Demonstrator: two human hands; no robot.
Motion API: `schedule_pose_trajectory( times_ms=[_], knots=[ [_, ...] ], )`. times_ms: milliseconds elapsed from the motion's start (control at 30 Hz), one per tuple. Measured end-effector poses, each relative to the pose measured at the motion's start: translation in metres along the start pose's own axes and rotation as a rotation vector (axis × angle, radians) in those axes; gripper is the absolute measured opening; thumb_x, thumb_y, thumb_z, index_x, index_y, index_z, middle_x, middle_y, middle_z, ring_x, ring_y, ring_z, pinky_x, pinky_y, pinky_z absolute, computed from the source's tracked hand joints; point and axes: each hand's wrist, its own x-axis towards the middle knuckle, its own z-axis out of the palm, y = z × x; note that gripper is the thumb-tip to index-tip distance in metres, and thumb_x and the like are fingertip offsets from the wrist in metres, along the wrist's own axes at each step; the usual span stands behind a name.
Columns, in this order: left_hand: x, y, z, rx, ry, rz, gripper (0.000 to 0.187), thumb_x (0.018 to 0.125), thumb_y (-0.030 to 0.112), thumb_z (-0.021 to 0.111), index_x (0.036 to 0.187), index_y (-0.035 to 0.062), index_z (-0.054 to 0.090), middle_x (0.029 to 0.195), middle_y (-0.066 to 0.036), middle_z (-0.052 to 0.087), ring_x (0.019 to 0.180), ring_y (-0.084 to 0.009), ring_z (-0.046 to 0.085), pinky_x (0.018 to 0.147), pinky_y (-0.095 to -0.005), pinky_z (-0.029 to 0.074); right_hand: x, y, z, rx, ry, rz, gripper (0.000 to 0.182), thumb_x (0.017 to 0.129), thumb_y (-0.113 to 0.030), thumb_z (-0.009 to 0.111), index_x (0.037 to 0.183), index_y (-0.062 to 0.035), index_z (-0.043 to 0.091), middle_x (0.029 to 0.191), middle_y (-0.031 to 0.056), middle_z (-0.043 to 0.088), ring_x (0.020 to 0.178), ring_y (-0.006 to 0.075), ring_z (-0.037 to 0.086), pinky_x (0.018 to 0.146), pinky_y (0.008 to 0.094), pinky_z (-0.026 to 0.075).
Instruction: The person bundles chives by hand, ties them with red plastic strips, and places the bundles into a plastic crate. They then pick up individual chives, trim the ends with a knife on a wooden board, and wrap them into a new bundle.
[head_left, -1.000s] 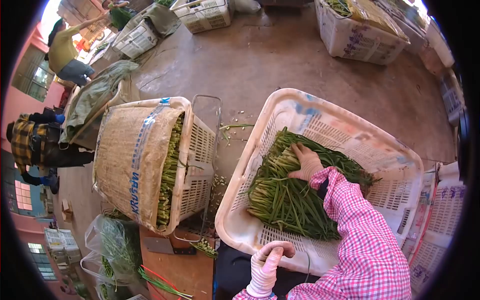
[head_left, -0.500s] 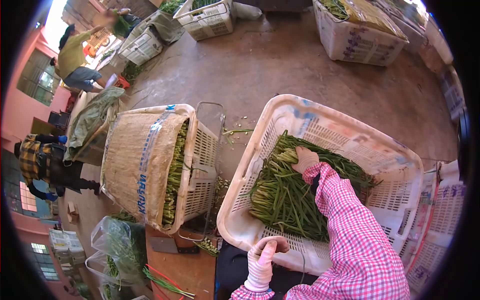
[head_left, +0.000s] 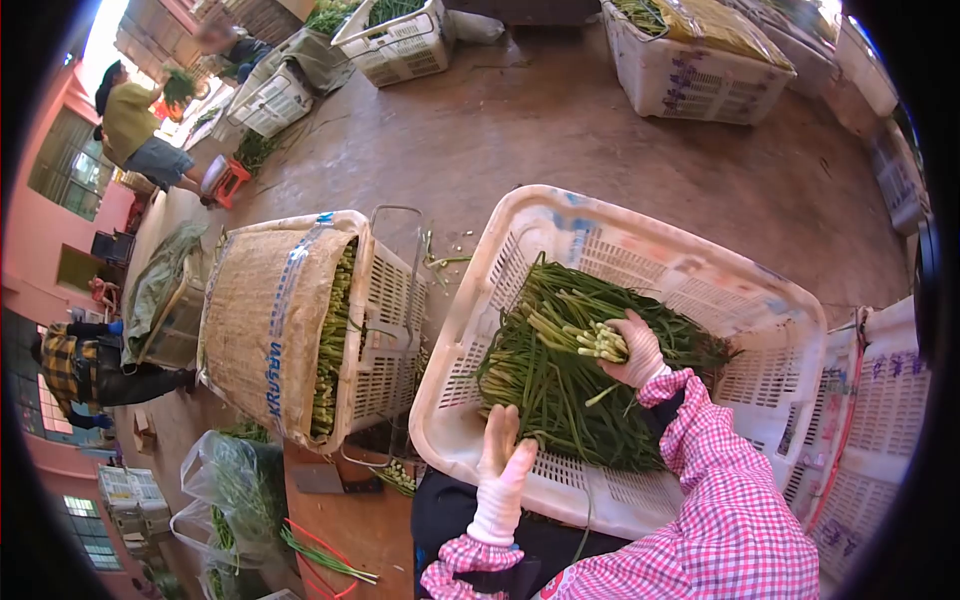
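A large white plastic crate (head_left: 467,300) stands in front of me with long green leafy stalks (head_left: 570,415) piled inside. My right hand (head_left: 640,348), in a pale glove, closes around the pale cut ends of a bunch of green stalks (head_left: 560,325) on top of the pile. My left hand (head_left: 503,470), also in a pale glove, is over the crate's near edge. Its fingers are apart and point toward the pile, with nothing visible in them.
Left of me, a second crate (head_left: 375,345) of stalks is covered by a woven sack (head_left: 262,335). A knife (head_left: 325,478) lies on a wooden board (head_left: 355,535) beside plastic bags (head_left: 230,480). Other crates (head_left: 690,85) stand further off. Several people are in the background.
My right hand has drawn the bunch's cut ends toward the right and upward. My left hand has moved forward over the crate's edge and its fingers have opened. The view has shifted slightly.
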Motion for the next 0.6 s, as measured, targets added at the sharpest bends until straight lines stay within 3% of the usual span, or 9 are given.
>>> schedule_pose_trajectory(
  times_ms=[33,67,133,233,267,333,367,500,600],
  knots=[
    [0.005,-0.002,0.004,-0.006,-0.043,-0.06,0.077,0.088,0.014,0.061,0.149,0.0073,0.015,0.153,-0.015,0.02,0.141,-0.0255,0.019,0.113,-0.0355,0.018,-0.007,-0.009,-0.007,-0.023,0.066,-0.045,0.061,0.056,-0.022,0.081,0.11,-0.0081,0.055,0.096,0.0154,0.062,0.094,0.0362,0.06,0.094,0.0466,0.046],
    [0.01,-0.015,0.008,0.068,-0.047,-0.032,0.077,0.089,0.013,0.061,0.149,0.0079,0.014,0.153,-0.016,0.02,0.14,-0.0241,0.022,0.112,-0.0353,0.021,-0.011,-0.022,-0.02,0.075,-0.004,0.016,0.061,0.057,-0.022,0.081,0.11,-0.007,0.055,0.093,0.0153,0.062,0.091,0.0359,0.061,0.084,0.0431,0.049],
    [0.016,-0.031,0.018,0.192,-0.14,-0.068,0.086,0.086,0.022,0.066,0.149,0.0059,0.011,0.152,-0.017,0.02,0.139,-0.0226,0.022,0.11,-0.0346,0.023,-0.022,-0.043,-0.033,0.119,-0.036,-0.016,0.061,0.057,-0.022,0.081,0.11,-0.0061,0.055,0.093,0.0157,0.063,0.089,0.0348,0.062,0.077,0.0405,0.051],
    [0.023,-0.054,0.027,0.589,-0.255,0.061,0.105,0.077,0.039,0.074,0.149,0.0042,0.006,0.147,-0.023,0.029,0.131,-0.0287,0.037,0.105,-0.0314,0.032,-0.036,-0.079,-0.045,0.229,-0.072,0.017,0.062,0.058,-0.023,0.08,0.111,-0.0049,0.055,0.094,0.0163,0.063,0.087,0.0354,0.062,0.077,0.0415,0.051],
    [0.023,-0.057,0.03,0.717,-0.286,0.092,0.108,0.077,0.036,0.076,0.149,0.0058,0.002,0.146,-0.019,0.032,0.13,-0.027,0.038,0.105,-0.0317,0.033,-0.038,-0.094,-0.049,0.229,-0.09,0.01,0.063,0.058,-0.023,0.081,0.112,-0.0049,0.054,0.095,0.0167,0.063,0.088,0.0358,0.062,0.077,0.0418,0.051],
    [0.01,-0.062,0.049,0.217,-0.276,-0.019,0.11,0.075,0.031,0.078,0.149,0.0077,0.0,0.144,-0.015,0.034,0.129,-0.0238,0.038,0.105,-0.0329,0.034,-0.043,-0.115,-0.049,0.226,-0.137,-0.072,0.063,0.058,-0.023,0.078,0.113,-0.0053,0.053,0.097,0.0175,0.062,0.089,0.0366,0.061,0.077,0.0427,0.05],
    [0.011,-0.086,0.041,-0.08,-0.246,-0.072,0.097,0.078,0.011,0.075,0.149,0.0102,0.008,0.14,-0.009,0.038,0.126,-0.0178,0.041,0.105,-0.0323,0.035,-0.049,-0.122,-0.043,0.143,-0.131,-0.05,0.062,0.06,-0.024,0.075,0.114,-0.0053,0.053,0.098,0.0184,0.062,0.09,0.0372,0.06,0.077,0.0433,0.049],
    [0.0,-0.069,0.034,-0.124,-0.038,0.256,0.094,0.077,0.004,0.073,0.149,0.0121,0.012,0.141,-0.009,0.037,0.123,-0.0188,0.043,0.104,-0.0334,0.036,-0.044,-0.182,-0.057,0.255,-0.364,-0.075,0.048,0.067,-0.022,0.072,0.109,-0.0025,0.058,0.099,0.0172,0.062,0.091,0.0349,0.061,0.079,0.0401,0.05],
    [-0.006,-0.045,0.029,-0.173,-0.076,0.424,0.093,0.076,0.004,0.073,0.148,0.0101,0.014,0.139,-0.012,0.039,0.121,-0.0208,0.045,0.103,-0.0331,0.037,-0.05,-0.202,-0.064,0.397,-0.323,-0.241,0.068,0.064,-0.018,0.073,0.124,0.0008,0.045,0.106,0.0217,0.059,0.093,0.0403,0.059,0.08,0.0448,0.049]
  ],
)
